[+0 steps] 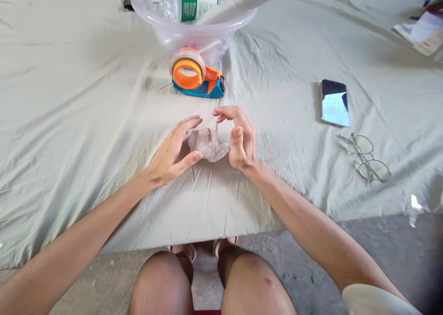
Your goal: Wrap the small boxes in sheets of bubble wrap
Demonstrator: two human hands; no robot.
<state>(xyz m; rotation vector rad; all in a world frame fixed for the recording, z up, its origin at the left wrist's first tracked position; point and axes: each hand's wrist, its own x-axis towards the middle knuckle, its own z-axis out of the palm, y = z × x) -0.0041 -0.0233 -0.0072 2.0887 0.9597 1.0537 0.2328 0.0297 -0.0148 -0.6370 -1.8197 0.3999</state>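
A small, pale pink, see-through lump lies on the cloth between my hands. It looks like crumpled clear plastic or a wrapped piece, with a brownish streak near its top; what is inside I cannot make out. My left hand is open at its left side, thumb and fingers apart, with the thumb tip close to its lower edge. On the other side my right hand is open too, fingers curved above the lump and thumb raised. Neither hand holds anything.
Beyond my hands stands an orange and blue tape dispenser. Behind it is a translucent plastic basin with a green-labelled bottle in it. A phone and eyeglasses lie to the right; papers are at the far right.
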